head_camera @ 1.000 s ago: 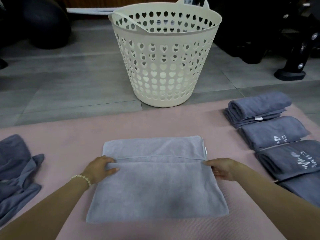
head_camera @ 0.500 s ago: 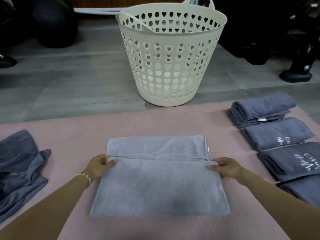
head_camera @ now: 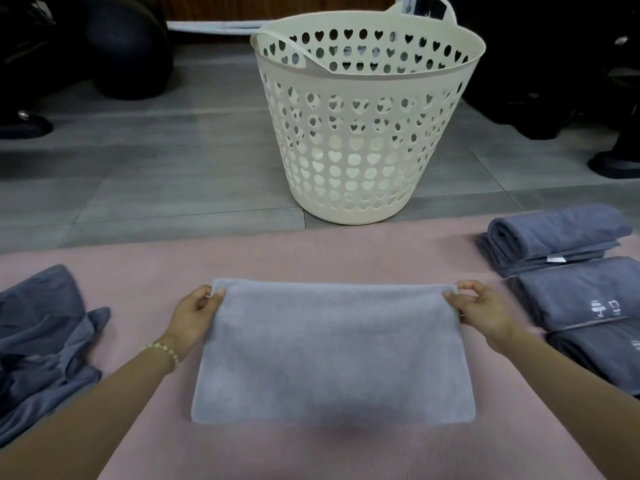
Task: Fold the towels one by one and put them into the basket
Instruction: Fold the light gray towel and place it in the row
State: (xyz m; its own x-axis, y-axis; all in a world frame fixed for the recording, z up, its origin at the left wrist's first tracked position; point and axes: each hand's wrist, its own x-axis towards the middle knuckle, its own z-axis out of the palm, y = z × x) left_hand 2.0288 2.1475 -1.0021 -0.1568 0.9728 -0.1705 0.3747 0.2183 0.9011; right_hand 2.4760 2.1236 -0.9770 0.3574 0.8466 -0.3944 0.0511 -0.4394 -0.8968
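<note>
Pink ribbed mat (head_camera: 311, 251) fills the lower frame. One crumpled heap of dark grey-blue towels (head_camera: 38, 341) lies at its left edge; how many are in it cannot be told. Just right of the heap, the left hand (head_camera: 194, 317), with one gold bead bracelet (head_camera: 162, 351) at the wrist, pinches the far left corner of a single light grey terry towel (head_camera: 332, 355), which lies folded at lower centre. One cream plastic basket with heart-shaped holes (head_camera: 367, 140) stands upright on the grey tile floor (head_camera: 156, 161) at upper centre, beyond the mat and apart from the towel. The right hand (head_camera: 481, 313) pinches the far right corner between thumb and curled fingers. Both forearms reach in from the bottom corners. At the right edge lie three folded dark grey towels (head_camera: 581, 292).
</note>
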